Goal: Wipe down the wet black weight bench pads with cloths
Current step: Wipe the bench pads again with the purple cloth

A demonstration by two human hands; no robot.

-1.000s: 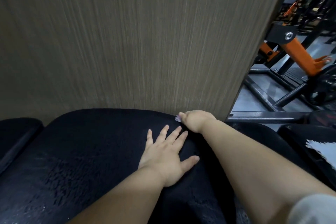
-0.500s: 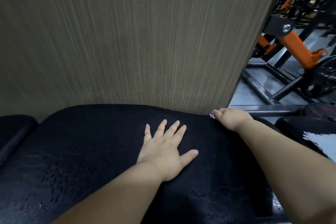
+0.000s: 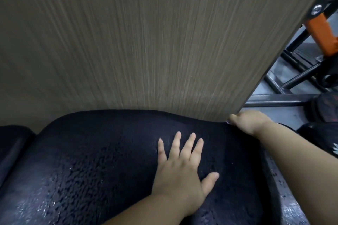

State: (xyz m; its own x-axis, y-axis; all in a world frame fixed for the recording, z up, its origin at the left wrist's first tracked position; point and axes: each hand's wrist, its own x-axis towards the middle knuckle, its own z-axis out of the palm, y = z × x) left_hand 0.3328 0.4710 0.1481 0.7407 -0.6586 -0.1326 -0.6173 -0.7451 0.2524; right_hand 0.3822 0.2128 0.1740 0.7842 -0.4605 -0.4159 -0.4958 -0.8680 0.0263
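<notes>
Black pad fills the lower view, butted against a wood-grain wall; water beads glisten across its near left part and along the right rim, so wiping looks barely begun. Dark fuzzy cloth seems to lie over the far half; where it ends against the pad is hard to tell. Left hand lies flat on it, fingers spread, gripping nothing; right hand sits at the far right corner, fingers curled, apparently pinching the cloth's edge; a small pale bit shows at its tip, unclear what. Left to do, by my reading: the whole wet near area, plus the second pad at left. Room: wall blocks any far overrun; right corner drops off towards steel bars and floor; sweeps towards the body look unobstructed.
</notes>
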